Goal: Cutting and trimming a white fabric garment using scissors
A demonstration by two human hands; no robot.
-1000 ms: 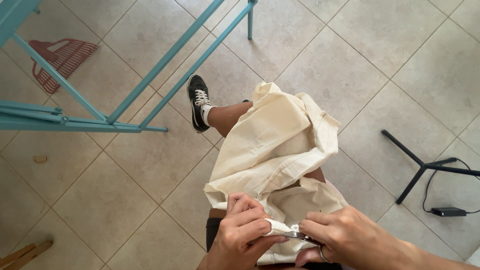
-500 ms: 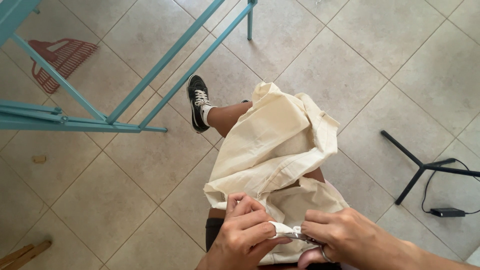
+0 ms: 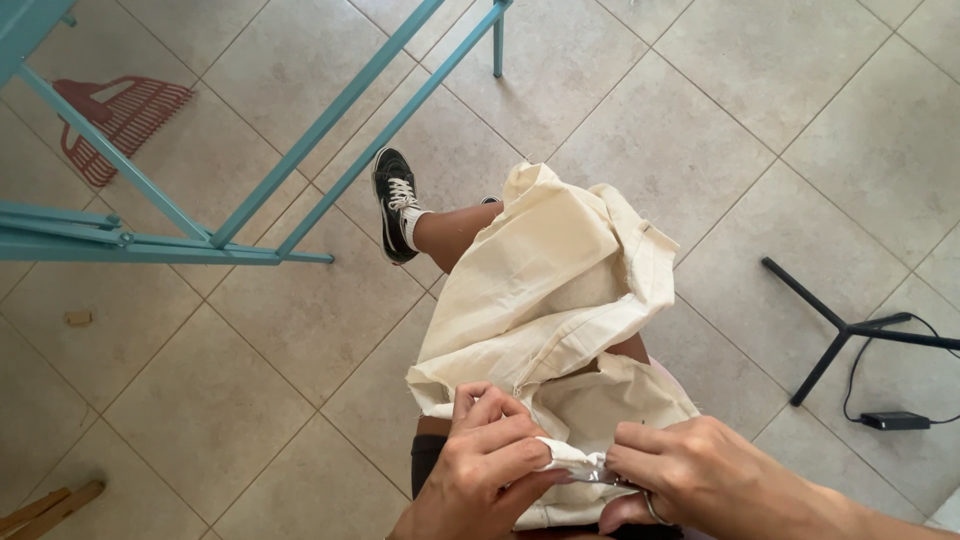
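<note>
A cream cloth garment (image 3: 556, 290) lies draped over my lap and bare leg, crumpled, reaching from my knee down to my hands. My left hand (image 3: 487, 462) pinches a folded edge of the cloth at the bottom centre. My right hand (image 3: 693, 475), with a ring on one finger, grips the same edge from the right, where a small shiny piece (image 3: 590, 470) shows between the fingertips. Both hands are closed on the fabric, almost touching each other. My foot in a black sneaker (image 3: 393, 203) rests on the tiled floor beyond the cloth.
A turquoise metal frame (image 3: 240, 210) slants across the upper left. A red rake head (image 3: 118, 118) lies on the floor behind it. A black stand leg (image 3: 830, 325) with a cable and power adapter (image 3: 895, 421) sits at the right. Wooden sticks (image 3: 45, 505) show at the bottom left.
My hands have shifted slightly on the cloth edge, the fingers drawing closer together. The garment and my leg stay where they were.
</note>
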